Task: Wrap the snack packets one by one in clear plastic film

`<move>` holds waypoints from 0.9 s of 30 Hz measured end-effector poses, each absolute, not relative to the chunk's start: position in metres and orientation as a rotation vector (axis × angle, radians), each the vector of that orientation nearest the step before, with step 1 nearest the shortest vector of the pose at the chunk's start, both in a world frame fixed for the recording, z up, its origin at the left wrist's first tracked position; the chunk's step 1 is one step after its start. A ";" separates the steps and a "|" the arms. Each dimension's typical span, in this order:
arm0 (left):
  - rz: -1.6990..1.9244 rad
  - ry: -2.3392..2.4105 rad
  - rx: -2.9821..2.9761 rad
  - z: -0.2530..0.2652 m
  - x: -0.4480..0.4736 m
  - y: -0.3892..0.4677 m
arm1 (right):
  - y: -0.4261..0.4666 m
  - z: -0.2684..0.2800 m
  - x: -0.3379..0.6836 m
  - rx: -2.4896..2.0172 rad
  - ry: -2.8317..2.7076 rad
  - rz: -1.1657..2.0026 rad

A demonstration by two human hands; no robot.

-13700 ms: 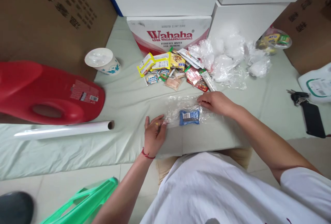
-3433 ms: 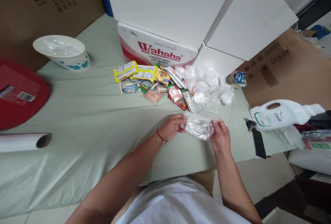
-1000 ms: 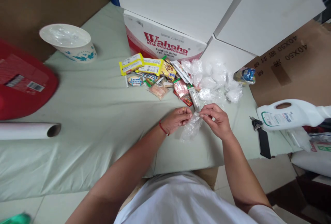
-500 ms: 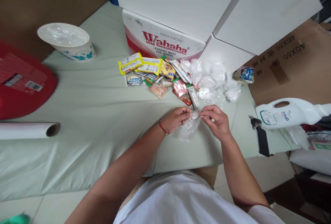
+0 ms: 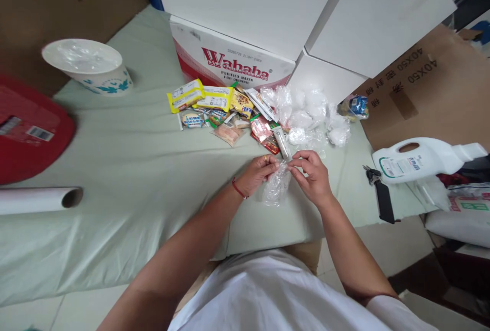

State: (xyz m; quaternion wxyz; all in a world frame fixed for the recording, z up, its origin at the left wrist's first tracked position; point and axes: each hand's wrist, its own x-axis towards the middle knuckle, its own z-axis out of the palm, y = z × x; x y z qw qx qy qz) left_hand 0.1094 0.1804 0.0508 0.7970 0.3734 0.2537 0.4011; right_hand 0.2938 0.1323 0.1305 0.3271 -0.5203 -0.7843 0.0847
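Between my two hands hangs a crumpled clear plastic bag point(image 5: 276, 191), pinched at its upper edge. My left hand point(image 5: 257, 174), with a ring and a red wrist cord, grips the bag's left side. Fingertips of my right hand point(image 5: 312, 175) close on the same edge at the right. Just beyond lies a pile of wrapped snacks point(image 5: 241, 104), with a narrow silvery packet point(image 5: 282, 142) nearest my fingers. To its right sits a heap of bunched clear plastic bags point(image 5: 306, 111). Whether the held bag contains anything, I cannot tell.
A Wahaha water carton point(image 5: 233, 63) stands behind the snacks, white boxes above it. At left are a paper tub point(image 5: 111, 83), a red container point(image 5: 34, 132) and a white tube point(image 5: 34, 201). At right lie a white jug point(image 5: 429, 160), keys and a black case point(image 5: 384, 202).
The view has shifted slightly, so most things sit a little further left. Both hands keep their pinch on the plastic bag, with only small finger movement.
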 end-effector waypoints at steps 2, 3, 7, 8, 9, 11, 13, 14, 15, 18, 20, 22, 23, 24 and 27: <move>0.921 0.574 0.721 0.052 0.108 0.183 | 0.127 0.135 0.294 -1.354 -2.071 0.137; 0.945 0.586 0.674 0.053 0.107 0.185 | 0.122 0.138 0.295 -1.350 -2.079 0.096; 0.961 0.549 0.503 0.056 0.099 0.192 | 0.088 0.145 0.304 -1.331 -2.167 -0.038; 0.964 0.530 0.473 0.057 0.096 0.194 | 0.077 0.144 0.307 -1.330 -2.194 -0.073; 0.969 0.516 0.452 0.059 0.094 0.195 | 0.065 0.142 0.309 -1.334 -2.216 -0.106; 0.986 0.499 0.431 0.062 0.091 0.198 | 0.041 0.134 0.312 -1.352 -2.234 -0.150; 1.005 0.499 0.417 0.064 0.089 0.200 | 0.018 0.123 0.310 -1.378 -2.215 -0.152; 1.015 0.507 0.408 0.064 0.088 0.201 | 0.008 0.116 0.308 -1.392 -2.199 -0.136; 1.029 0.527 0.393 0.064 0.087 0.203 | -0.001 0.110 0.305 -1.406 -2.184 -0.107; 1.078 0.648 0.339 0.061 0.086 0.208 | -0.022 0.094 0.292 -1.438 -2.207 0.146; 1.101 0.748 0.340 0.057 0.084 0.212 | -0.030 0.090 0.286 -1.417 -2.286 0.390; 1.118 0.823 0.386 0.054 0.082 0.214 | -0.031 0.090 0.287 -1.380 -2.312 0.556; 1.123 0.849 0.417 0.053 0.081 0.214 | -0.030 0.092 0.290 -1.375 -2.276 0.587; 1.126 0.867 0.449 0.051 0.080 0.215 | -0.027 0.094 0.295 -1.391 -2.204 0.596; 1.115 0.900 0.530 0.048 0.080 0.214 | -0.006 0.098 0.315 -1.547 -1.879 0.569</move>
